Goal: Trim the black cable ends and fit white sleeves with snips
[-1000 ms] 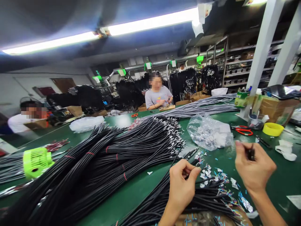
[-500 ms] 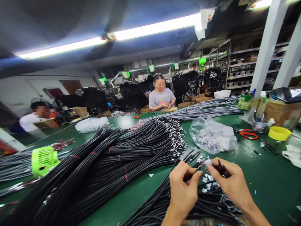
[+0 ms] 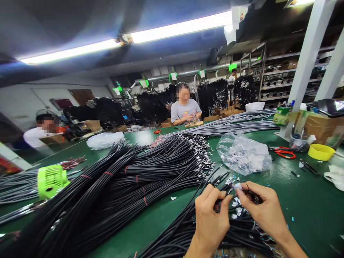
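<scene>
My left hand (image 3: 211,216) is closed, pinching the end of a black cable between thumb and fingers; thin coloured wires (image 3: 232,186) stick out of it. Close against those wires, the thumb and forefinger of my right hand (image 3: 264,206) pinch a small white piece (image 3: 238,186). A dark slim tool (image 3: 252,195) lies in the curl of that hand's other fingers, its kind unclear. Below both hands, more black cables (image 3: 242,229) with bared coloured ends spread over the green table (image 3: 309,211). Small white scraps (image 3: 235,209) lie between the hands.
Bundled black cables (image 3: 161,157) with red ties cover the middle. A clear plastic bag (image 3: 244,154) of white bits stands beyond my hands. Right: red-handled scissors (image 3: 285,152), yellow tape (image 3: 321,152). Left: a green fan (image 3: 51,181). A person (image 3: 185,107) sits opposite.
My right fingers have shifted slightly, and the dark tool in that hand sits at a different angle, less spread. The left hand keeps its pinch on the cable.
</scene>
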Motion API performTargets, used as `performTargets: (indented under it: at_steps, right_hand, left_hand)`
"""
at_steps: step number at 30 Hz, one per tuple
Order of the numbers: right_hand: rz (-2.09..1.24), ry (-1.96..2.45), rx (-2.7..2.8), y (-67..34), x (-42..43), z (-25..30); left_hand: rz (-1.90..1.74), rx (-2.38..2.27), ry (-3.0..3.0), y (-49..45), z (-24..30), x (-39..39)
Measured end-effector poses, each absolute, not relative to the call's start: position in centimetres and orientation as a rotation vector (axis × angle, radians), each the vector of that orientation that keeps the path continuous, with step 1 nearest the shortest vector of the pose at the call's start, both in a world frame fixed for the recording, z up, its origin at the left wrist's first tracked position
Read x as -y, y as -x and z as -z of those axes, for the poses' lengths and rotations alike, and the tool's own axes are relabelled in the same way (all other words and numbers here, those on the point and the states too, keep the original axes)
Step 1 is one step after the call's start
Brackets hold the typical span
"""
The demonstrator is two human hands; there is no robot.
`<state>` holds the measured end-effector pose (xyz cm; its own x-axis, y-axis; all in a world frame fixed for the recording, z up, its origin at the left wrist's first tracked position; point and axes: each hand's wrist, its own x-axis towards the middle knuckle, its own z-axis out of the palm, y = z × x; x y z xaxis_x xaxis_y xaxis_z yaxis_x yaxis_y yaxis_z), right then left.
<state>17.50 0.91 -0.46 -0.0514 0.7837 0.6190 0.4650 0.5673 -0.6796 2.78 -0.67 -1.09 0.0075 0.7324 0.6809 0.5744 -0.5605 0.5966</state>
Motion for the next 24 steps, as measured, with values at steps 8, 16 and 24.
performTargets:
  at_steps: [8,16,24]
  right_hand:
    - [-0.289,1.018,1.736,-17.26,-0.95,0.42]
    - [-0.304,1.045,1.707,-17.54,-0.88,0.85]
    - [-0.309,1.013,1.749,-17.65,-0.90,0.80]
  left_hand:
    - [-1.637,-1.399,-2.159,-2.69,1.05,0.57]
    - [-1.658,-1.379,-2.213,-2.74,0.88,0.68]
    - [-1.654,-1.399,-2.219,-2.64,0.96,0.65]
